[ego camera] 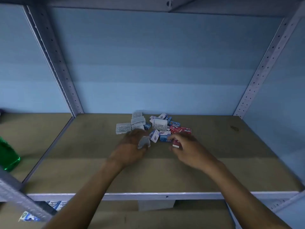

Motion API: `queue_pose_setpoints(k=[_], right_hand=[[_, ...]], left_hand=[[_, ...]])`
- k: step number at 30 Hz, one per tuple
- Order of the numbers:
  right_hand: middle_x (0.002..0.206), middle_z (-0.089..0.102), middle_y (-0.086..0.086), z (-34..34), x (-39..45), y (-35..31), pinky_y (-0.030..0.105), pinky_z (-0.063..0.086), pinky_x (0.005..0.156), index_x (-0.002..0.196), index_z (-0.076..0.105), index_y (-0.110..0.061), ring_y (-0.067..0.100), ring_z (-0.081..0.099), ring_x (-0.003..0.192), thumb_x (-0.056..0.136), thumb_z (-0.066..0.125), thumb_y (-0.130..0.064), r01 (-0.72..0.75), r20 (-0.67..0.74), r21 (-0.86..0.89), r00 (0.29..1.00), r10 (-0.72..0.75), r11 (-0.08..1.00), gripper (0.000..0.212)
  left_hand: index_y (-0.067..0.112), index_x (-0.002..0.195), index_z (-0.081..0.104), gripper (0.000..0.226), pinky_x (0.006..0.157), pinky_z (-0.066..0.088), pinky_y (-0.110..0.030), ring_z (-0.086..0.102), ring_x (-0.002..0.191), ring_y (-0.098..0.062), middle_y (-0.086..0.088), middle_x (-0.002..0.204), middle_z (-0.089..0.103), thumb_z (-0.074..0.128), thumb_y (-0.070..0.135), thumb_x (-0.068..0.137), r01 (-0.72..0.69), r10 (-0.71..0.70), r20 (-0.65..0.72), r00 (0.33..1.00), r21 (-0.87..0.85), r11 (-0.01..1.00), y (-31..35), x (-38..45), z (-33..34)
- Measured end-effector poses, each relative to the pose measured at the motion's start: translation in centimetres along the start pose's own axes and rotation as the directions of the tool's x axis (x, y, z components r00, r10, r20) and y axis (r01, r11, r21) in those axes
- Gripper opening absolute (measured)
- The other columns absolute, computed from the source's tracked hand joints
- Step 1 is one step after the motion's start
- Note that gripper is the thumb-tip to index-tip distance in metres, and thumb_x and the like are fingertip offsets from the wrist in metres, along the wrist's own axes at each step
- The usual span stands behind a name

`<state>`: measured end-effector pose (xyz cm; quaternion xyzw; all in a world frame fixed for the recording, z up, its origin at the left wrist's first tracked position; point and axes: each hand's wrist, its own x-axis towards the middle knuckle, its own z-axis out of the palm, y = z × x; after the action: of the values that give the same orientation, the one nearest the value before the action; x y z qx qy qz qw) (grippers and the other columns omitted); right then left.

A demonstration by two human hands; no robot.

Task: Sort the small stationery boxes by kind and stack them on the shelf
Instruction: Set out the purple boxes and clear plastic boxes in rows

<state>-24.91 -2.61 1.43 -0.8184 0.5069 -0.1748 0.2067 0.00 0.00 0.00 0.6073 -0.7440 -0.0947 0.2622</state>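
A jumble of small stationery boxes lies at the back middle of the brown shelf board [214, 162]. Clear plastic boxes [123, 128] of clips sit on its left. Blue boxes [165, 138] fill the middle, under a larger clear box [159, 124]. Red boxes [180, 130] lie on the right. My left hand [130, 146] is just in front of the clear boxes and grips a small greyish clear box [144, 142]. My right hand [186, 147] holds a small red box [176, 143] in its fingers, just in front of the red ones.
Perforated grey uprights [57, 63] [264, 66] frame the bay, with a blue wall behind. A green bottle [8, 154] stands on the neighbouring shelf at left. A metal front rail [165, 195] edges the board. Below it lie more packets [56, 204] and a pale box [156, 204].
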Motion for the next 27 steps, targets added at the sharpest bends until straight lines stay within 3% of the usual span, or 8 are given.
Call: queue_pose_setpoints(k=[4,8,10,12,18,21,27], right_hand=[[0.125,0.058,-0.003,0.7,2.9,0.7,0.035,0.048,0.098,0.121,0.06,-0.034,0.017,0.057,0.11,0.089,0.065,-0.038,-0.055,0.016,-0.065,0.998,0.057,0.996,0.032],[0.126,0.057,-0.002,1.0,4.1,0.7,0.035,0.049,0.098,0.123,0.059,-0.035,0.022,0.058,0.115,0.089,0.061,-0.039,-0.084,0.056,-0.121,0.994,0.091,0.989,0.034],[0.127,0.056,-0.002,1.3,4.4,0.9,0.034,0.047,0.097,0.125,0.058,-0.034,0.021,0.056,0.117,0.09,0.061,-0.038,-0.089,0.068,-0.146,0.993,0.1,0.985,0.035],[0.129,0.055,-0.001,1.7,4.5,1.1,0.035,0.045,0.099,0.126,0.058,-0.032,0.023,0.054,0.12,0.091,0.06,-0.036,-0.074,0.084,-0.169,0.992,0.09,0.983,0.035],[0.13,0.057,-0.002,1.8,5.0,2.4,0.034,0.046,0.101,0.121,0.063,-0.03,0.021,0.055,0.121,0.089,0.052,-0.015,-0.107,0.072,-0.116,0.991,0.116,0.987,0.037],[0.126,0.061,0.0,1.3,5.5,3.2,0.038,0.047,0.102,0.112,0.067,-0.032,0.024,0.056,0.121,0.089,0.05,-0.016,-0.145,0.007,-0.109,0.989,0.147,0.983,0.033],[0.121,0.059,0.01,0.4,7.8,3.2,0.043,0.05,0.097,0.118,0.066,-0.028,0.036,0.055,0.116,0.088,0.051,-0.018,-0.185,-0.064,-0.132,0.982,0.178,0.974,0.035]], left_hand=[[0.026,0.118,0.058,0.064,0.101,0.043,-0.04,0.051,0.121,-0.024,0.003,0.127,0.053,0.034,0.058,0.068,0.083,-0.1,0.134,0.986,0.13,0.988,-0.6,1.5,0.0],[0.021,0.12,0.056,0.066,0.096,0.046,-0.039,0.048,0.12,-0.028,-0.002,0.126,0.052,0.036,0.059,0.071,0.105,-0.136,0.181,0.974,0.171,0.98,0.0,2.0,0.2],[0.022,0.129,0.05,0.053,0.095,0.045,-0.039,0.046,0.122,-0.03,-0.003,0.128,0.051,0.05,0.048,0.082,0.108,-0.146,0.193,0.97,0.194,0.975,0.2,2.4,0.5],[0.025,0.137,0.043,0.054,0.096,0.044,-0.04,0.044,0.125,-0.03,-0.003,0.131,0.05,0.056,0.038,0.087,0.083,-0.125,0.187,0.974,0.218,0.972,0.4,2.7,1.1],[0.032,0.147,0.034,0.063,0.103,0.037,-0.041,0.038,0.13,-0.029,0.002,0.141,0.046,0.053,0.045,0.088,0.09,-0.157,0.174,0.972,0.342,0.936,0.8,4.2,2.6],[0.03,0.145,0.038,0.062,0.105,0.038,-0.043,0.038,0.132,-0.03,0.002,0.144,0.047,0.051,0.051,0.088,0.103,-0.165,0.147,0.975,0.357,0.928,0.6,5.0,3.4],[0.024,0.137,0.047,0.063,0.095,0.038,-0.042,0.042,0.124,-0.032,0.0,0.138,0.055,0.041,0.055,0.083,0.124,-0.182,0.099,0.978,0.428,0.895,0.7,5.8,5.0]])
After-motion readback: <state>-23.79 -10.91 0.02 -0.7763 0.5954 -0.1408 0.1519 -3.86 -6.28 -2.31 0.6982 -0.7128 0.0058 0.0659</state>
